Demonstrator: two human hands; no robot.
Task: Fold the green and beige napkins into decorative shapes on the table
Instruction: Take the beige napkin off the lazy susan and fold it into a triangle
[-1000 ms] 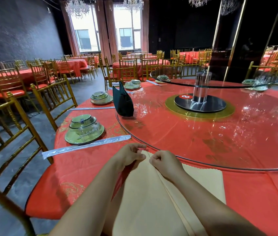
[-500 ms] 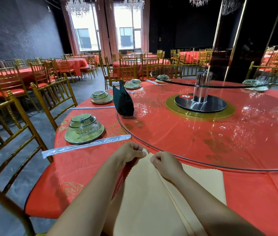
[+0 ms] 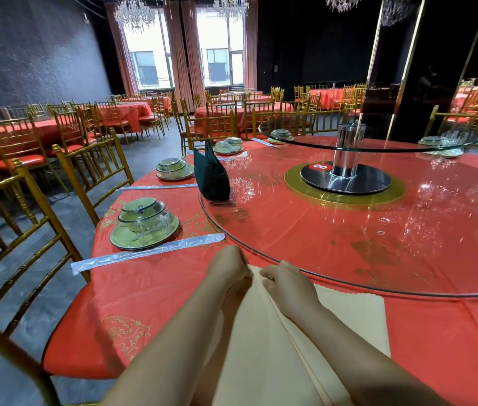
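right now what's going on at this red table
A person is folding a beige cloth napkin at the near edge of the round red-covered table. Both the left hand and the right hand pinch its far tip, close together. A dark green cloth napkin, already folded, stands upright on the clear glass turntable.

Passable: red tablecloth [image 3: 144, 300] near-left and right of beige napkin [image 3: 349, 317]. Blocking far side: glass turntable [image 3: 334, 244] rim; far-left, wrapped chopsticks [image 3: 147, 253], stacked dishes [image 3: 144, 227].
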